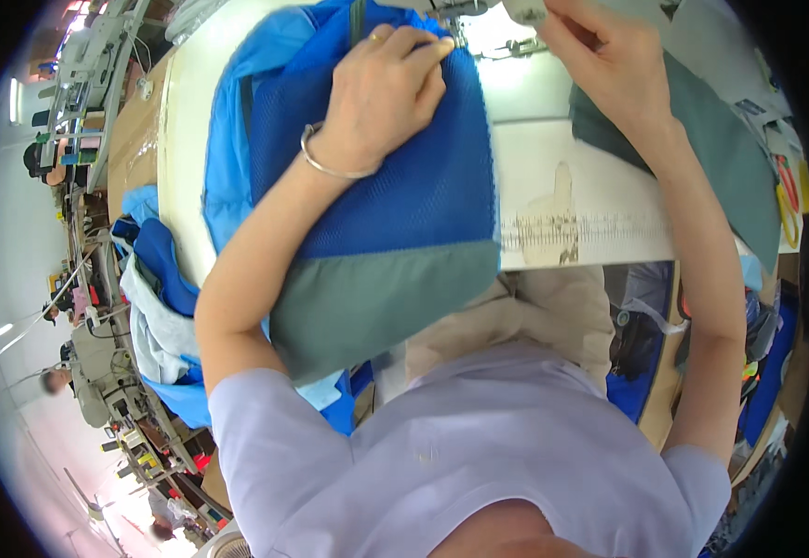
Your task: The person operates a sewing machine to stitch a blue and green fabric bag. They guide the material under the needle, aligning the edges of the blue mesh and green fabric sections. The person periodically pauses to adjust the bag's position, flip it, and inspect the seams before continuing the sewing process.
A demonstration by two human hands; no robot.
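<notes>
A blue mesh fabric piece [386,195] with a grey-green lower panel [376,298] lies on the white sewing table and hangs over its front edge. My left hand [381,98] rests on it, fingers bent and pressed together at the upper edge, beside the sewing machine's needle area [460,33]. Up at the right, my right hand [614,65] is closed, its fingertips close to the machine head [523,9]. What it holds, if anything, I cannot make out. Lighter blue fabric [227,186] is bunched along the piece's left side.
A printed ruler scale [590,228] runs along the table's front edge. Another grey-green fabric piece [721,139] lies under my right forearm. Scissors with red and yellow handles [786,195] sit at the far right. Blue and pale cloth [162,307] is piled at the left.
</notes>
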